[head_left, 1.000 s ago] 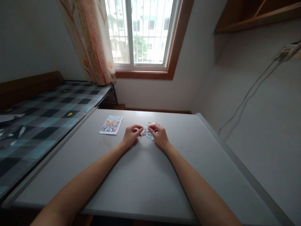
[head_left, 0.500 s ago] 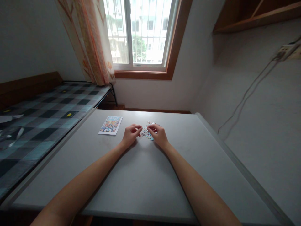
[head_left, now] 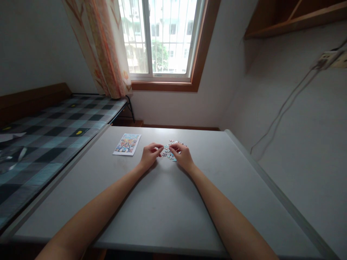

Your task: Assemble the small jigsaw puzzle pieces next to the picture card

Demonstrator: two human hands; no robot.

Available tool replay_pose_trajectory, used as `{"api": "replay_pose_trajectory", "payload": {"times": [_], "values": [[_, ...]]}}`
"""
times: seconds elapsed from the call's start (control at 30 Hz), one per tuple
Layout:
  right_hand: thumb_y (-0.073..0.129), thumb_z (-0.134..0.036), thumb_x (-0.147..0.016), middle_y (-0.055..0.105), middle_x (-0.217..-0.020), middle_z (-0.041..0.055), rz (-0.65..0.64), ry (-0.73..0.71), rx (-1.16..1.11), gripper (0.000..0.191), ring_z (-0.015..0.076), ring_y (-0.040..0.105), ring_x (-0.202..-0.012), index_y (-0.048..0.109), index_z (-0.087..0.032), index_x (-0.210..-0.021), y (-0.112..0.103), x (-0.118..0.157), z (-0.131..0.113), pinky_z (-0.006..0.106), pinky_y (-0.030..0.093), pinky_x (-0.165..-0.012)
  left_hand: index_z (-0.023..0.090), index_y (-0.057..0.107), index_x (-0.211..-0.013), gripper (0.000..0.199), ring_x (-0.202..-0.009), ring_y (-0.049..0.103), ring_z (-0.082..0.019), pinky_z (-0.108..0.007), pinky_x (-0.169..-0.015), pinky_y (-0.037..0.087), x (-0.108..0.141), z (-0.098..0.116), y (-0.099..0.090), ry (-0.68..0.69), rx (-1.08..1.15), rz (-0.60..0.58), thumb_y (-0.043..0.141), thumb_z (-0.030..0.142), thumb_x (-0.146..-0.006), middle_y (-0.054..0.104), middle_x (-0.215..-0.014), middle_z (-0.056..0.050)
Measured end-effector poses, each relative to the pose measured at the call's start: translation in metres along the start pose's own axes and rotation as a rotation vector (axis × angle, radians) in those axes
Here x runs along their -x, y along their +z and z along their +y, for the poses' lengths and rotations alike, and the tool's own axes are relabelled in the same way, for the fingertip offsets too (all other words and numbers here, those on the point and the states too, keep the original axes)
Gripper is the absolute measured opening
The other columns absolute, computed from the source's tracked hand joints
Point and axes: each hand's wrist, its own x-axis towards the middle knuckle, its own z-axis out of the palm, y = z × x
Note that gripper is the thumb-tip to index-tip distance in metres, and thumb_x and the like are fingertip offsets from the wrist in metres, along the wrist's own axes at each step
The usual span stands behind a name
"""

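Head view: puzzle pieces point(head_left: 170, 156) between and beyond the fingers point(head_left: 155, 145)

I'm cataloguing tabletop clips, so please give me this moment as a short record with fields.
Surface: smooth whitish rectangular table
Pieces: small, flat, multicoloured jigsaw pieces, scattered around the fingertips
Left hand: bare left hand, grip nearly closed beside the pieces; anything held is too small to tell
Right hand: bare right hand, fingers bent over the pieces; contents unclear
Reference: white-bordered, colourful printed rectangular sheet, left of the left hand
Background: brown-framed glass window
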Motion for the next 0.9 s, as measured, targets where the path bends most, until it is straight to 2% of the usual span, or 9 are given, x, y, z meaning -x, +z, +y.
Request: {"api": "replay_pose_trajectory", "payload": {"times": [0.9], "values": [[0.058,-0.03,-0.084,0.069,-0.078,0.0049,-0.019,-0.028,0.055,0.017,0.016,0.06,-0.067,0.068,-0.018,-0.079,-0.0015,0.0009,-0.0019,0.029,0.049,-0.065,0.015,0.073,-0.078,0.029,-0.048,0.059,-0.008,-0.019,-0.045,0.046,-0.0003,0.0014,0.0006,0.008,-0.033,0.008,0.073,0.043,-0.072,0.064,-0.075,-0.002]]}}
